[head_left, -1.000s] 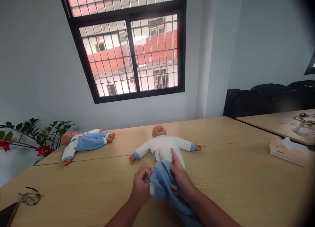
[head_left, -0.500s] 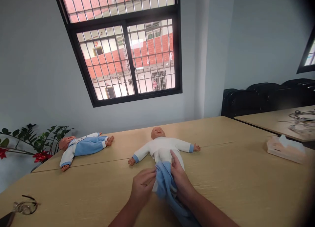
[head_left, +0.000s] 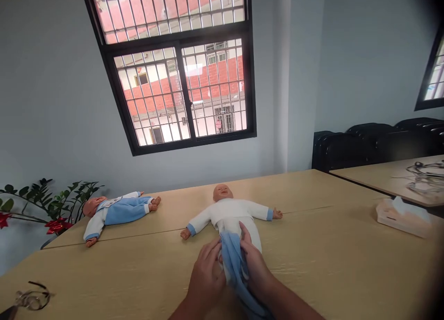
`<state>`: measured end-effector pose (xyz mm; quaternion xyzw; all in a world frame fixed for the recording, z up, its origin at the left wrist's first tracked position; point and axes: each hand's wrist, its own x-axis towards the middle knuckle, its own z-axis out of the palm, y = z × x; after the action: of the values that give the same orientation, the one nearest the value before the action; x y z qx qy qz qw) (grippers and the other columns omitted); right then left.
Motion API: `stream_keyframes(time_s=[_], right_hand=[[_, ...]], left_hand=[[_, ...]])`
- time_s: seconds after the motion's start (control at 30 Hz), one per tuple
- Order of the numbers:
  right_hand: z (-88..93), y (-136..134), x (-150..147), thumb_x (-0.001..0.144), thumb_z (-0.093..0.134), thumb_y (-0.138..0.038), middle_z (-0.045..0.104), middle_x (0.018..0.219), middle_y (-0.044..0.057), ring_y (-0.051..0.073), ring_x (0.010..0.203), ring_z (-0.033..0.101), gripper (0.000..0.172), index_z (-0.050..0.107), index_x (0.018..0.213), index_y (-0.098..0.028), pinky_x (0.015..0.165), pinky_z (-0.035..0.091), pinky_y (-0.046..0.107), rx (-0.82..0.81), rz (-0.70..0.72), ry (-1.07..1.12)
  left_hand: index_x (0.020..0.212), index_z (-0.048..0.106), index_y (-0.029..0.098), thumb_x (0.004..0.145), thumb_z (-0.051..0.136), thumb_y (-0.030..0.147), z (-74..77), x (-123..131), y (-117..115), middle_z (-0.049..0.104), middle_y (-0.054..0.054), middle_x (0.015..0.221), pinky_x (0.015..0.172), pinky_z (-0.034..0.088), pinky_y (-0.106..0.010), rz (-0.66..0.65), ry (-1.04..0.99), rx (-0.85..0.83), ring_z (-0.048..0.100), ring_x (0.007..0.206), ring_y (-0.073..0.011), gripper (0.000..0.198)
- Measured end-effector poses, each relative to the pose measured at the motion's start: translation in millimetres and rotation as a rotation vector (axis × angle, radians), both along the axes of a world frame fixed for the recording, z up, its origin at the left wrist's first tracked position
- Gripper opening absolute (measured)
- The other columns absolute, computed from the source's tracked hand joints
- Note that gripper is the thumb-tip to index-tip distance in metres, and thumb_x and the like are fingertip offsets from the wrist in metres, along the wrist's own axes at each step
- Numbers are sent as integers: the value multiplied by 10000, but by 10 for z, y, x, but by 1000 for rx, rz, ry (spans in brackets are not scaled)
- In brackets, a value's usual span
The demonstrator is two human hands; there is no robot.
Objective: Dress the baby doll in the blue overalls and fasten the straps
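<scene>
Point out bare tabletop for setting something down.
Free: the table between the right hand and tissue box, and between the glasses and left hand. Crowded: the middle, where both hands hold blue clothing by the white-clad doll.

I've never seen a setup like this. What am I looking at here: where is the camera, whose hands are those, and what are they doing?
There is no machine here, just a person's two bare hands. The view comes from one camera worn on that person's head, looking forward and down, so the arms enter from the bottom.

The left hand and right hand hold a bunched blue cloth between them. Just beyond, on the wooden table, a doll in white lies on its back, arms spread. A second doll, in blue and white, lies farther left. Glasses sit near the left edge, and a tissue box on the right.
</scene>
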<state>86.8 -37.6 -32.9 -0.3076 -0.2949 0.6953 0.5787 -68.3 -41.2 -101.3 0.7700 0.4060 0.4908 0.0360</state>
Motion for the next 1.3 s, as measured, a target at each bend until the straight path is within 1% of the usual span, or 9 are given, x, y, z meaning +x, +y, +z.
stream_keyframes(time_s=[0.17,0.3,0.43,0.6,0.77,0.93,1.0,1.13,1.3], right_hand=[[106,100,184,761,730,-267,720,1033,20,187,762,713,906,305,1559,-327,691,570,299,47,114,-101],[115,101,256,740,836,-290,671,1202,58,213,944,724,995,293,1574,-305,810,581,323,107,138,-180],[49,94,206,761,850,-323,629,1323,79,230,1027,720,1098,176,1628,-341,868,582,351,115,152,-144],[2,84,186,787,834,-354,592,1449,84,263,1134,706,1098,140,1638,-380,972,557,406,123,284,-154],[-93,113,180,902,708,-495,484,1587,46,258,1400,526,867,252,1624,-348,1190,381,426,172,357,-128],[-111,178,260,960,530,-675,321,1680,9,218,1560,258,701,451,1547,-298,1293,148,396,388,351,-264],[-33,202,362,960,564,-640,339,1672,15,229,1558,260,684,458,1542,-296,1290,154,412,463,443,-384],[122,300,578,910,705,-495,605,1459,68,287,1362,532,585,582,1432,-262,1163,385,458,547,631,-568],[6,585,710,889,657,-455,740,1000,52,242,932,654,304,730,1032,-197,907,504,397,502,243,-789]], left_hand=[[1482,519,212,916,557,182,6,-6,9,529,-139,1536,1136,480,-527,66,-18,18,521,1400,-312,568],[1530,473,236,981,489,199,55,-118,86,485,-126,1576,1138,490,-496,16,63,-9,498,1432,-293,551],[1488,505,229,907,596,191,66,-174,145,515,-132,1551,1086,539,-461,45,114,42,541,1393,-295,589],[1321,565,207,806,694,199,184,-129,80,661,-147,1378,985,574,-456,182,133,335,663,1215,-301,531],[1177,570,194,724,663,180,404,-86,-19,689,-160,1280,964,551,-487,246,82,397,672,1151,-315,462],[1106,565,220,732,695,209,465,-93,-35,702,-138,1239,975,532,-495,242,127,422,676,1110,-306,396],[1122,567,223,739,726,236,477,-149,-29,703,-137,1226,1003,512,-507,210,148,498,669,1102,-306,415],[1119,582,222,782,774,373,523,-342,-15,680,-148,1208,960,529,-486,51,160,563,653,1081,-293,417],[1122,588,227,825,778,528,548,-424,-85,694,-144,1198,952,539,-479,-148,222,593,657,1095,-277,464]])
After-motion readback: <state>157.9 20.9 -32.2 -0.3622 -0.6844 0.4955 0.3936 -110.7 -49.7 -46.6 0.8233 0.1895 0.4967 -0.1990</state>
